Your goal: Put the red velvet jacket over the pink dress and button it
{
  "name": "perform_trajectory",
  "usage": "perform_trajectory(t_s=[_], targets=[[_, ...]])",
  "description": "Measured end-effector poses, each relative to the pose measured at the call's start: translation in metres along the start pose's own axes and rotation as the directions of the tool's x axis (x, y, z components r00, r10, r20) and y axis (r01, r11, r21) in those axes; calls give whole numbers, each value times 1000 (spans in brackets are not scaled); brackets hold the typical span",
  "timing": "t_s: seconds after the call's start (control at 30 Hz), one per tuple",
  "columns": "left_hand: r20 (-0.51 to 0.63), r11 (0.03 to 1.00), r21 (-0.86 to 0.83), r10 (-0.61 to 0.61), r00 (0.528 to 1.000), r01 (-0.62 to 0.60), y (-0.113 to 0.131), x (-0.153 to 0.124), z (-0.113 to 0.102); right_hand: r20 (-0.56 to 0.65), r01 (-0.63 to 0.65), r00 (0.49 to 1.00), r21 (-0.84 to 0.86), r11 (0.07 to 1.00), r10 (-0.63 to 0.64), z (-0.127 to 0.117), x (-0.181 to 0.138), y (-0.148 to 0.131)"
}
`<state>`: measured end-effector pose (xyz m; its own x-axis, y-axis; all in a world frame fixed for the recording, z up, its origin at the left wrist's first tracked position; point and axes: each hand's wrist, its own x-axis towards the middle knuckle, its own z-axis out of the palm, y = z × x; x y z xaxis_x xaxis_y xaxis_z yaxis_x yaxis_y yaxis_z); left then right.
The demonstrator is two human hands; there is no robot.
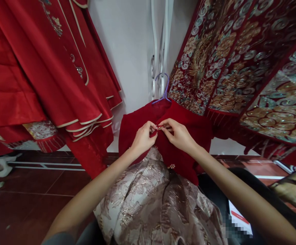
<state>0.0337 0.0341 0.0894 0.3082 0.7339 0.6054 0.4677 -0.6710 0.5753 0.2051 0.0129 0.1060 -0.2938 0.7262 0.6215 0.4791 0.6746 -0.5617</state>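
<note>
A dark red vest-like top [186, 124] hangs from a purple hanger [165, 93] in front of me. Pinched at its front opening are my left hand [145, 136] and my right hand [176, 133], their fingertips meeting at a small gold, beaded-looking fastener [159, 128]. Lower on the right front edge sits another gold fastener [171, 166], with no hand on it. Below and behind the top spreads a shiny pale brocade skirt [137, 190] with a leafy pattern. My fingertips partly cover the upper fastener.
Red garments with pale piping [68, 85] hang at left. Heavily embroidered red garments [227, 61] hang at right. A white wall panel [127, 44] with long handles stands behind the hanger. Pale shoes [1, 168] lie near a white floor rail [48, 166]. A black surface [214, 190] is at lower right.
</note>
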Motion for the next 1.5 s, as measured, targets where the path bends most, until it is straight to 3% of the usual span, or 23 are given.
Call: perform_trajectory(t_s=[0.17,0.53,1.03,1.4,1.5], targets=[[-12,999,40,35,999,-35,13,1,-8,-58,-10,998,-35,999,8,-3,-2,1],[184,974,220,13,983,-55,18,25,-19,-84,-52,995,33,998,54,-3,-2,7],[186,885,454,24,982,-108,25,20,-14,-87,-75,992,155,985,89,-2,-2,20],[238,872,434,132,962,-227,21,22,-10,7,49,999,98,994,-50,-6,2,21],[221,900,387,119,968,-199,23,20,-8,-32,59,998,63,996,-57,2,3,22]])
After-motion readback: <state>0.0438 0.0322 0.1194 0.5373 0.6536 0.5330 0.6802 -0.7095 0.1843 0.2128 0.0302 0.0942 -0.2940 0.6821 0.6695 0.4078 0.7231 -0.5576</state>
